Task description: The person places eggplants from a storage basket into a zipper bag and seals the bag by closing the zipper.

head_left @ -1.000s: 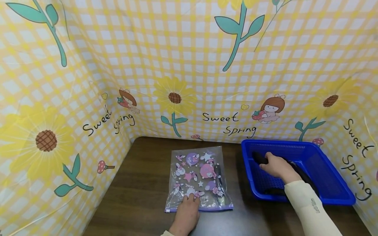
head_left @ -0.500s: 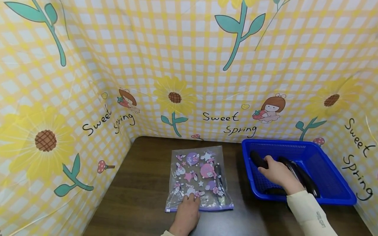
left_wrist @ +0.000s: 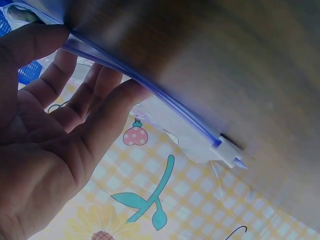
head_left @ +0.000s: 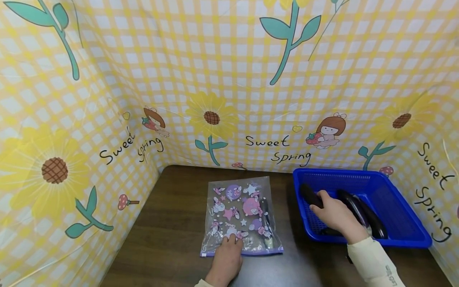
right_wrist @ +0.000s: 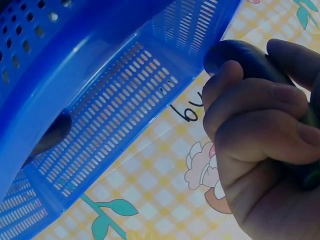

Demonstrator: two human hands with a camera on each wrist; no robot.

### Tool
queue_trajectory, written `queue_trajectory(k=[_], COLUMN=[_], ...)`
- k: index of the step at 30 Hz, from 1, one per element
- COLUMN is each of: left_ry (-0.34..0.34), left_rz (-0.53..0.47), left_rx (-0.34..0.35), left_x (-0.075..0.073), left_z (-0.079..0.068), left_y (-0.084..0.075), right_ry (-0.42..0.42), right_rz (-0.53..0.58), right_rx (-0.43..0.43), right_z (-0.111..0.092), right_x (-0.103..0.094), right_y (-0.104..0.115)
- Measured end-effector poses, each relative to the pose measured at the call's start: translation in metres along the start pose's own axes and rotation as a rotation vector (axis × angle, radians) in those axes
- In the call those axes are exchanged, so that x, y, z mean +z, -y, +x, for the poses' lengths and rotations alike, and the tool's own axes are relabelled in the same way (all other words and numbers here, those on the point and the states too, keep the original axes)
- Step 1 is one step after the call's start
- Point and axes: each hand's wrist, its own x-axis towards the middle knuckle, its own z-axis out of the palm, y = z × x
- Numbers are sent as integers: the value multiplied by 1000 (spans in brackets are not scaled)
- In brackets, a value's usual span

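My right hand (head_left: 338, 215) grips a dark eggplant (head_left: 309, 195) over the left part of the blue basket (head_left: 412, 229); in the right wrist view the fingers (right_wrist: 260, 135) wrap around the eggplant (right_wrist: 240, 55). My left hand (head_left: 226, 257) holds the near edge of a clear zip bag (head_left: 236, 215) printed with pink and purple figures. In the left wrist view, thumb and fingers (left_wrist: 112, 115) are at the purple zip strip (left_wrist: 175, 110), its white slider (left_wrist: 227, 151) out to one side. A dark eggplant (head_left: 266, 221) shows through the bag's right side.
More eggplants (head_left: 358, 211) lie in the basket, one (head_left: 330, 232) near its front wall, partly hidden by the right arm. Bag and basket rest on a brown wooden table (head_left: 172, 223). Yellow checked cloth (head_left: 229, 79) with flowers stands around the back and sides.
My right hand has drawn its eggplant slightly left in the basket, uncovering the eggplants to its right. The left hand and bag have stayed in place.
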Motion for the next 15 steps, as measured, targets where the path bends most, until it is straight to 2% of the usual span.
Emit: queue_trajectory(k=[7, 15], left_ry=[45, 69], left_rz=[7, 11], left_rx=[-5, -13], left_x=[-2, -4], left_z=[1, 1], left_y=[-1, -1], right_ry=[3, -21], right_rz=[49, 28], right_rx=[16, -10], right_z=[-8, -19], right_x=[9, 21], right_y=[8, 20])
